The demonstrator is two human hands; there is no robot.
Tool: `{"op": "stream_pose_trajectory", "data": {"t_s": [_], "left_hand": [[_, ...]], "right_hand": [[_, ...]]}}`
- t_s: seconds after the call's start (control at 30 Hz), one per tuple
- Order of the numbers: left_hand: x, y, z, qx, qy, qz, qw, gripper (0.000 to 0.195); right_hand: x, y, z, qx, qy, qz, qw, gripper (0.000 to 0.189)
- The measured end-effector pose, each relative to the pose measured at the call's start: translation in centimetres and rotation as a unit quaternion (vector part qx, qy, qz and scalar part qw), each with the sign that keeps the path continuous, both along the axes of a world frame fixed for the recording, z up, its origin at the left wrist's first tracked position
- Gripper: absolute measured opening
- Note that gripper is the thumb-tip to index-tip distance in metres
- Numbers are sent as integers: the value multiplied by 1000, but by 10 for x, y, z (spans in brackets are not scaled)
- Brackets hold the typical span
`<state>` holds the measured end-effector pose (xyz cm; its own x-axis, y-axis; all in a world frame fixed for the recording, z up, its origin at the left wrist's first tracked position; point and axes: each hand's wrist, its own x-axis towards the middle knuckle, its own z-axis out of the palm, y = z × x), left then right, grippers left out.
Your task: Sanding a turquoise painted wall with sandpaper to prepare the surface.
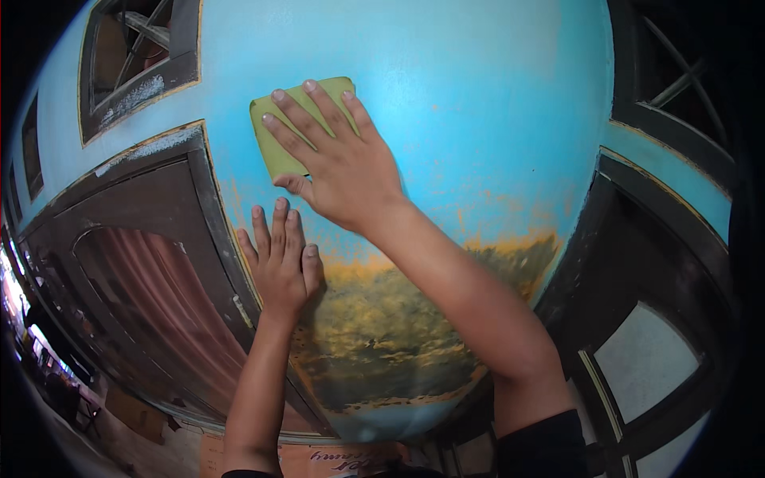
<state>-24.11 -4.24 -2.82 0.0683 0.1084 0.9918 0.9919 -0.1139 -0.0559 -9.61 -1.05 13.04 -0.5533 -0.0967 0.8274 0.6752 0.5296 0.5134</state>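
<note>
My right hand [340,143] lies spread on a yellow-green sheet, seemingly sandpaper [278,146], holding it flat to a light-blue painted wall [466,119]. The thumb rests at the sheet's lower edge, and the fingertips reach its upper part. Lower and to the left, my left hand [278,257] is laid against the wall with nothing in it, close to a door frame. Below both hands the blue paint gives way to a worn orange and dark, blotchy patch [388,322]. Faint orange scuffs mark the blue around it. The sheet's underside is hidden.
On the left stands a dark wooden door [137,197] with a reddish curtain [173,299] in its panel and a vent window [140,54] above. Another dark frame [574,275] borders the wall's right side. Flattened cardboard [299,457] with printing lies on the floor below.
</note>
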Motion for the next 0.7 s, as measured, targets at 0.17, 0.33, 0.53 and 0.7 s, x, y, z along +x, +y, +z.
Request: {"op": "stream_pose_trajectory", "data": {"t_s": [0.17,0.33,0.53,0.7], "left_hand": [[2,8,2,-5,-21,-19,1000,53],[17,12,23,16,-33,-30,999,52],[18,14,46,8,3,-15,1000,53],[32,19,61,20,7,-25,999,55]], "right_hand": [[38,7,-38,-70,-28,0,997,75],[47,12,-5,-44,34,4,998,71],[75,14,-39,-66,9,-22,998,71],[105,16,-11,-66,19,-28,997,71]]}}
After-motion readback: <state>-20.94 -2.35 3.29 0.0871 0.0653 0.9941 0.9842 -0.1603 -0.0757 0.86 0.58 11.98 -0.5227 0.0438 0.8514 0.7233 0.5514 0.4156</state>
